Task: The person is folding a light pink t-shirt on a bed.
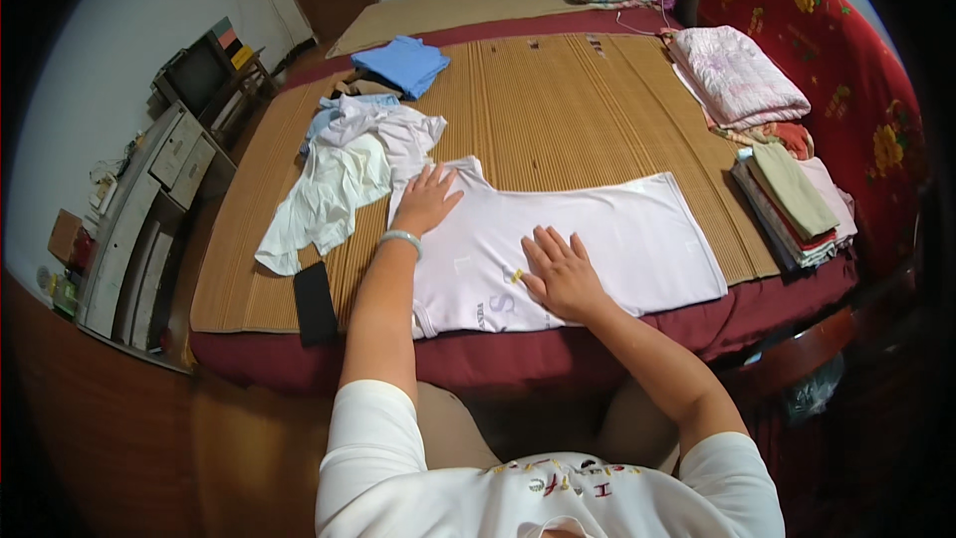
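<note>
A pale pinkish-white T-shirt (627, 239) lies spread sideways on the bamboo mat in front of me, its hem toward the right and its neck end toward the left. My left hand (428, 201) rests flat near the shirt's upper left part, by a sleeve, with its fingers apart. Lower down, my right hand (563, 274) presses flat on the middle of the shirt, fingers spread, next to a small yellow mark and dark print on the cloth. Neither hand grips anything.
Loose white clothes (339, 174) and a folded blue cloth (403, 65) lie on the left of the bamboo mat (568, 90). A black flat item (316, 304) sits at the near edge. Folded clothes (792, 199) and a quilt (742, 75) are stacked at right.
</note>
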A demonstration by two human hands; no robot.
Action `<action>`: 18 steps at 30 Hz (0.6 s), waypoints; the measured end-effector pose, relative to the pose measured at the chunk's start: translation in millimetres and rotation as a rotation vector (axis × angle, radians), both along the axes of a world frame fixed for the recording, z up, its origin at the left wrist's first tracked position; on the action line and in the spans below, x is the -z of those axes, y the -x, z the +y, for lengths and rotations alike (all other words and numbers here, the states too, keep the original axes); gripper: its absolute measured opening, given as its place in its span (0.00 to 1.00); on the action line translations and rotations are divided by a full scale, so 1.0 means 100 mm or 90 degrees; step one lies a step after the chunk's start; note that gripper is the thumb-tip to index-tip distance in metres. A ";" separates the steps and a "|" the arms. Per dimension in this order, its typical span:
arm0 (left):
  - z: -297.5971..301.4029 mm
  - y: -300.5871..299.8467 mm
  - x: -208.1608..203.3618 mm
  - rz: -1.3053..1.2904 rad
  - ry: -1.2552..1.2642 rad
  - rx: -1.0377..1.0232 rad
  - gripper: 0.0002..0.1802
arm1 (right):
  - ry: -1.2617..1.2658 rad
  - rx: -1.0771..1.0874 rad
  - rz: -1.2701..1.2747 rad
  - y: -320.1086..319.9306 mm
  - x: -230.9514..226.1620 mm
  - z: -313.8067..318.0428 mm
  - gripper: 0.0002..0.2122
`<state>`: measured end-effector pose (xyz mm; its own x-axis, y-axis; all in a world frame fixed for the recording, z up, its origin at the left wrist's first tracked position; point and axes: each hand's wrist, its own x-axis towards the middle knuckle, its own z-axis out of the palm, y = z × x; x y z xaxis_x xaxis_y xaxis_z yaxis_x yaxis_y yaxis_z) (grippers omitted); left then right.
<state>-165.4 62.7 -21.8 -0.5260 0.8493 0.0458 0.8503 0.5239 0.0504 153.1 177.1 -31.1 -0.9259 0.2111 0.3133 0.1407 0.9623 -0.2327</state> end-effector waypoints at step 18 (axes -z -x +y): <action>-1.14 -0.73 -0.51 0.105 0.322 -0.295 0.37 | -0.005 0.035 0.008 0.01 0.11 0.12 0.29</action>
<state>-92.2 -51.3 28.8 -0.8589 0.4776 -0.1850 0.5095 0.7594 -0.4047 152.5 189.5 -42.3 -0.9090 0.2590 0.3267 0.1906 0.9551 -0.2268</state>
